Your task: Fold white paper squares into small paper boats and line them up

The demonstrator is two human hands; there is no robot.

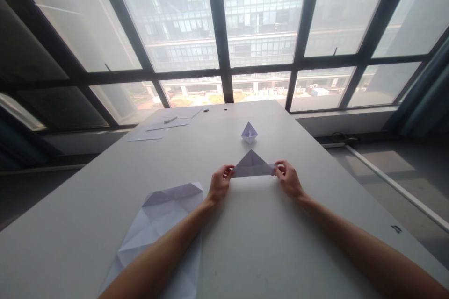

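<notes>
A folded paper hat shape [251,164], with a triangular peak and a band along its lower edge, is held up just above the table. My left hand [220,182] pinches its left corner between thumb and fingers. At the opposite corner, my right hand [288,178] grips the paper the same way. Just beyond it a small folded paper boat [249,133] stands upright on the table. A creased, unfolded sheet of paper [164,224] lies to the left, partly hidden under my left forearm.
The white table [266,243] stretches toward large framed windows. Flat paper sheets [154,131] lie at the far left, with a white pen-like item [170,120] on them. A small dark mark [396,229] shows near the right edge.
</notes>
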